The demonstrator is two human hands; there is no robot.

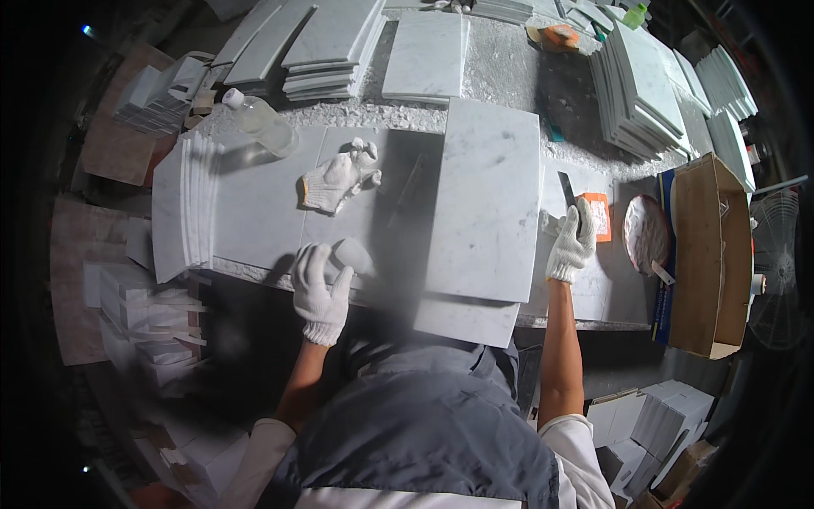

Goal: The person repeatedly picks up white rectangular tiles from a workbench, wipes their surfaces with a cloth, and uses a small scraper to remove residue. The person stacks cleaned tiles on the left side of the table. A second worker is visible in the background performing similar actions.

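Note:
My left hand [320, 293], in a white knit glove, hovers at the table's near edge with its thumb apart from its curved fingers. Just beyond the thumb lies a small whitish, rounded piece [353, 255]; whether the glove touches it, I cannot tell. My right hand [573, 243], gloved too, is closed around the dark handle of a scraper-like tool; its flat blade [566, 188] points away from me. Beside that hand lies an orange-and-white packet [599, 217]. Between my hands, a grey-veined marble tile [485, 199] rests on another tile [466, 319] that juts out toward me.
A spare white glove [339, 178] and a clear bottle [270, 127] lie on the left. Tile stacks [335, 51] line the back, with another stack [640, 89] back right. A round dish of whitish paste [646, 231] sits before a cardboard box [708, 254]. White rubble litters the table.

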